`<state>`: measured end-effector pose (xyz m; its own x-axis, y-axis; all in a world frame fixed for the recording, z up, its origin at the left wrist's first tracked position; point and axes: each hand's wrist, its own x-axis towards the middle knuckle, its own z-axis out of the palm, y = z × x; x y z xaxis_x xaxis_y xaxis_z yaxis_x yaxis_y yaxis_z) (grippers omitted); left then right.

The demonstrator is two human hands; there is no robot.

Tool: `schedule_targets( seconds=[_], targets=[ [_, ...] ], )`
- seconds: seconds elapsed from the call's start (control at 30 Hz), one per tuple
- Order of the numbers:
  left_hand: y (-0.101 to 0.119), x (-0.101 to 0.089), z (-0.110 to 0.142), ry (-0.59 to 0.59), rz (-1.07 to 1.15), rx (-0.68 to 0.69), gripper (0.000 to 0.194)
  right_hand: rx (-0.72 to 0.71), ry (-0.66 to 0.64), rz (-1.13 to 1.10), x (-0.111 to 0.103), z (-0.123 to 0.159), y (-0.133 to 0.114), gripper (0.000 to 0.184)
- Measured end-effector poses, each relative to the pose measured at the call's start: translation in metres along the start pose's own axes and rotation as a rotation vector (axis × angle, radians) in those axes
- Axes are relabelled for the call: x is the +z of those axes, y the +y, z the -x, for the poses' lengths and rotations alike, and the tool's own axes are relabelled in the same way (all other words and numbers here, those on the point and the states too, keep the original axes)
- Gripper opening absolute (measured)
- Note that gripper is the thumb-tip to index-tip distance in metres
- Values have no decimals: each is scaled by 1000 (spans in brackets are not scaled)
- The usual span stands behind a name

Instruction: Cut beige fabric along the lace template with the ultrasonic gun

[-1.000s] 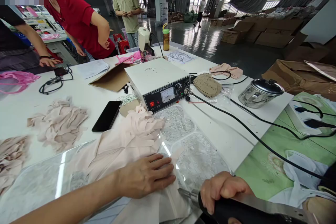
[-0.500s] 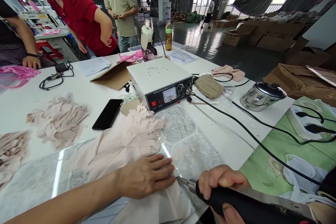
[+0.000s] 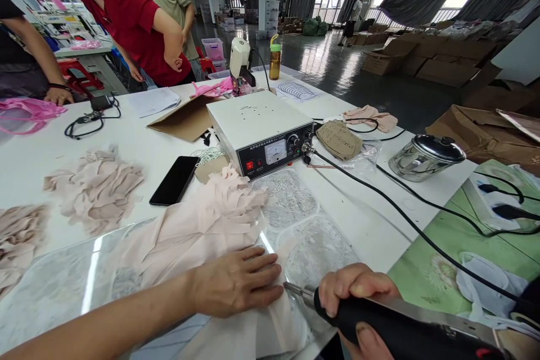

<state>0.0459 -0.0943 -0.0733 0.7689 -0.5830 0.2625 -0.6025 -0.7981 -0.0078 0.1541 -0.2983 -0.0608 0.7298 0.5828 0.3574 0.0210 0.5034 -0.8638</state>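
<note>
My left hand (image 3: 236,284) lies flat, fingers stretched out, pressing pale beige fabric (image 3: 274,315) onto a clear sheet (image 3: 324,247). Wrapped around the black grip of an ultrasonic welding gun (image 3: 392,320) is my right hand (image 3: 358,298). The gun's metal tip points left and sits by my left fingertips at the fabric; whether it touches the cloth I cannot tell. Above my left hand spreads a pile of beige fabric strips (image 3: 219,208). Behind them stands a white control box (image 3: 261,129) with a dial, knobs and a lit red switch, cabled at its front.
A black phone (image 3: 175,180) lies left of the box, near another strip pile (image 3: 97,188). Black cables (image 3: 392,208) run across the right side. A lidded metal pot (image 3: 426,157) stands at the table's right edge. Co-workers, one in a red shirt (image 3: 126,5), are across the table.
My hands and the gun stay almost in place. The view has shifted slightly. Across the table, the person in the light green shirt has turned and moved left, partly behind the red shirt.
</note>
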Motion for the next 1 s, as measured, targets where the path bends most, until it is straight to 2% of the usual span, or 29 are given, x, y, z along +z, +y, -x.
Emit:
schedule_targets(
  seconds=[0.23,0.43,0.5,0.6,0.7,0.83,0.9,1.0],
  targets=[
    [0,1,0,-7,-2,1,30,-57,-61,6,-3,-2,5,3],
    [0,2,1,-22,6,0,30,-59,-55,-47,-8,-3,6,5],
    [0,1,1,-33,14,5,30,-85,-158,-149,-17,-4,13,9],
    [-1,-1,0,-46,27,5,30,-98,-393,-254,-34,-6,28,19],
    [-2,-3,-1,-54,36,0,30,-60,-422,-261,-45,-7,37,23],
    [-2,-5,-1,-65,59,-9,31,-62,-454,-252,-38,-9,31,21],
    [-3,-4,0,-71,71,-13,32,-66,-326,-207,-29,-8,22,16],
    [-3,-4,0,-72,73,-16,31,-53,-10,-61,-17,-8,12,9]
  ],
)
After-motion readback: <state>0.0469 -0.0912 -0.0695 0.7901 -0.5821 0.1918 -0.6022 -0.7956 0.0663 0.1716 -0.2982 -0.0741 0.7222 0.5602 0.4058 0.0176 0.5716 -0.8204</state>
